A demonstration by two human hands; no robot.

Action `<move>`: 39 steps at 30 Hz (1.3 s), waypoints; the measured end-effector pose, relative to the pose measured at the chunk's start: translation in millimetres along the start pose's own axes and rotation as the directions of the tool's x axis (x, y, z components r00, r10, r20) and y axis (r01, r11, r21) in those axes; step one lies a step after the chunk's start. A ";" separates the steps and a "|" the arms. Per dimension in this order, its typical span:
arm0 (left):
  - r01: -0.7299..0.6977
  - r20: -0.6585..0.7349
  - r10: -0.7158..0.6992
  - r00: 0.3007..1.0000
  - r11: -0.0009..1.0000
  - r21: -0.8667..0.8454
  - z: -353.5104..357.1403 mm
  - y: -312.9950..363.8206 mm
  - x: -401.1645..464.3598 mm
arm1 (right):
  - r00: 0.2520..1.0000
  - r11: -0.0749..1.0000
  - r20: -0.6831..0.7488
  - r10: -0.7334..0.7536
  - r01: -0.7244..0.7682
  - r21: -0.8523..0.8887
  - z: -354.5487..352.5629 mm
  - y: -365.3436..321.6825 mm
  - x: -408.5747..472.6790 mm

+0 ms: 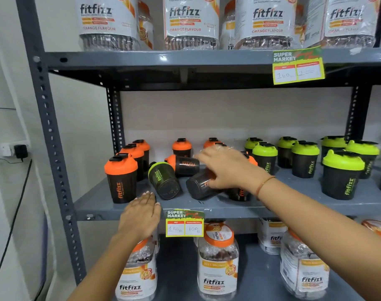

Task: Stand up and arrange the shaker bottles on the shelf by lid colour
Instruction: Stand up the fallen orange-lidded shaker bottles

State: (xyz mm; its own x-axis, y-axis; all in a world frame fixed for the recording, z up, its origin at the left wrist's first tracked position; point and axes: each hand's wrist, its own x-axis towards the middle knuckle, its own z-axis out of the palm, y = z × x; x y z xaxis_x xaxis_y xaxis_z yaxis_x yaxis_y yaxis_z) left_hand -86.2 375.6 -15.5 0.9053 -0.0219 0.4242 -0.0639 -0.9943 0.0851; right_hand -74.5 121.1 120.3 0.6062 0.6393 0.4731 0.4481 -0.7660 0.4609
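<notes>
Shelf [207, 206], grey metal, middle tier: orange-lidded shakers [121, 178] upright at left, green-lidded shakers [341, 174] upright at right. Three lie toppled between. My right hand [226, 168] grips a fallen orange-lettered shaker [199, 184]. My left hand [141, 213] is open and flat at the shelf edge, near a toppled green-lidded shaker [164, 180].

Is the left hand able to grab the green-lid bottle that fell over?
Probably yes. The left hand rests open at the shelf edge, right beside the tipped green-lid bottle, with nothing between them.
</notes>
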 end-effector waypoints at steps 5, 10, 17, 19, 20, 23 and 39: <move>0.009 -0.004 -0.009 1.000 1.000 -0.011 -1.1 1.9 -1.5 | 0.959 0.961 0.281 0.035 0.045 -0.272 26.4 -16.7 15.2; -0.002 -0.014 0.002 1.000 1.000 -0.011 -2.3 1.4 -1.4 | 0.935 0.955 0.350 0.064 0.045 -0.293 38.3 -14.8 30.5; -0.002 -0.029 0.001 1.000 1.000 -0.022 -1.6 0.2 -1.7 | 0.918 0.987 0.396 -0.020 0.081 -0.139 44.2 -13.6 40.5; -0.001 -0.027 0.000 1.000 1.000 -0.023 -1.4 -0.1 -1.4 | 0.921 0.984 0.386 -0.041 0.105 -0.145 42.9 -16.2 42.7; 0.001 -0.024 -0.002 1.000 1.000 -0.022 -1.1 -0.4 -1.8 | 0.924 0.980 0.380 -0.049 0.118 -0.159 41.9 -18.0 43.2; 0.002 -0.021 -0.002 1.000 1.000 -0.024 -0.4 -0.6 -1.9 | 0.933 0.956 0.354 -0.070 0.164 -0.242 38.7 -22.9 43.6; -0.001 -0.019 0.001 1.000 1.000 -0.006 -0.3 -1.5 -2.4 | 0.941 0.885 0.280 -0.188 0.286 -0.368 19.7 -26.5 39.5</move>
State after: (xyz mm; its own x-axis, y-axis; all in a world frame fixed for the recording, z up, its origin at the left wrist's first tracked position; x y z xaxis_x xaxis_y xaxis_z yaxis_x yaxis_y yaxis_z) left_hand -88.4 377.2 -16.4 0.8970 -0.0207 0.4416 -0.0675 -0.9936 0.0904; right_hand -49.5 165.3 112.0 0.6708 0.7266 0.1485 0.3281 -0.4703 0.8193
